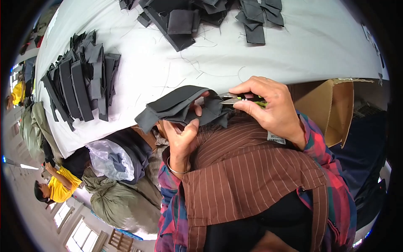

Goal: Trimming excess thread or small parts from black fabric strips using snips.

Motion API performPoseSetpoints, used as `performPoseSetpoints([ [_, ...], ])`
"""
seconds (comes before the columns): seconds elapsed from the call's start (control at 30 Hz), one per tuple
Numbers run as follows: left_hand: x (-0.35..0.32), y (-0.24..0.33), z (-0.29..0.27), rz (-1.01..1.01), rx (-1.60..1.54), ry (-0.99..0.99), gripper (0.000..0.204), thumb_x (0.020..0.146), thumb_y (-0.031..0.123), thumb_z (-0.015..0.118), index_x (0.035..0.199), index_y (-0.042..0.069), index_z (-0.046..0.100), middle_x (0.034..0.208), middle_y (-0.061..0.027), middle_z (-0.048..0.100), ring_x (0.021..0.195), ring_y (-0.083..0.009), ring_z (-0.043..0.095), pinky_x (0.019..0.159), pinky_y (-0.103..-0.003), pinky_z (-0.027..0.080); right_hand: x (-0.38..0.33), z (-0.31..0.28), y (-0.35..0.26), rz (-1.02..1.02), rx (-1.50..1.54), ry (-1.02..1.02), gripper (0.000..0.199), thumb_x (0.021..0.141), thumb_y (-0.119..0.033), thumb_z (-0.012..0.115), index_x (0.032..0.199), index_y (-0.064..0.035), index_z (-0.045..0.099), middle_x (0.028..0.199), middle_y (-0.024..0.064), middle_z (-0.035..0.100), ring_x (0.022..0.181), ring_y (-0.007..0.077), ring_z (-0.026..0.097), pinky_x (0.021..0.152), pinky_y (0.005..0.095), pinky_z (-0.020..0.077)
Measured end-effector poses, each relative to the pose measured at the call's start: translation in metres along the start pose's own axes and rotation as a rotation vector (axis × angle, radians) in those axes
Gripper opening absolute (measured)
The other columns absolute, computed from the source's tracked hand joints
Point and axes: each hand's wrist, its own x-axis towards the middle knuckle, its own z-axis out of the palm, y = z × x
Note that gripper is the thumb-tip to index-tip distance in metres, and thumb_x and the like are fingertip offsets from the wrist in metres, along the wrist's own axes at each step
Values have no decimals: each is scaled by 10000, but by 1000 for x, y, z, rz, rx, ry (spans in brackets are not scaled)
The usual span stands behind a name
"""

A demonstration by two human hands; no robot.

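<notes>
The left hand pinches a folded dark cloth whose long axis runs 8 to 2 o'clock, while the right hand, at 3 o'clock and touching, clenches snips pointing 9 o'clock into its edge.

bright, even daylight across the white table, no harsh glare. soft, faint shadows under the dark fabric stacks. sharp focus in the middle, slight softness toward the rim. strong fisheye bending at the edges, black vignette in the corners. small bright windows washed out at lower left.
</notes>
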Motion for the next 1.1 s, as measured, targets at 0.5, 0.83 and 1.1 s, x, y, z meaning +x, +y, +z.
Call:
performPoseSetpoints([
  [0.5, -28, 12, 2, 2, -253, 224, 632, 641, -83, 560, 1250, 33, 436, 1131, -92, 538, 1007, -226, 551, 934, -350, 412, -8, 12, 0, 182, 420, -66, 320, 836, -97, 661, 1136, -6, 593, 994, 40, 618, 896, 83, 546, 785, 236, 456],
  [0.83, -14, 17, -4, 0, -307, -53, 516, 671, -73, 564, 1175, 11, 489, 1056, -88, 565, 983, -189, 553, 885, -297, 430, -4, 23, 2, 319, 670, -312, 258, 828, -114, 682, 1040, 13, 609, 941, -21, 585, 867, 62, 517, 808, 224, 425],
  [1.1, 6, 21, -3, 109, 77, 288, 408, 870, 32, 543, 1258, -2, 421, 1115, -126, 551, 1030, -201, 564, 923, -333, 441, 5, 31, -9, 180, 502, 51, 151, 791, -69, 710, 877, 25, 629, 745, -21, 568, 731, 40, 488, 674, 201, 435],
])
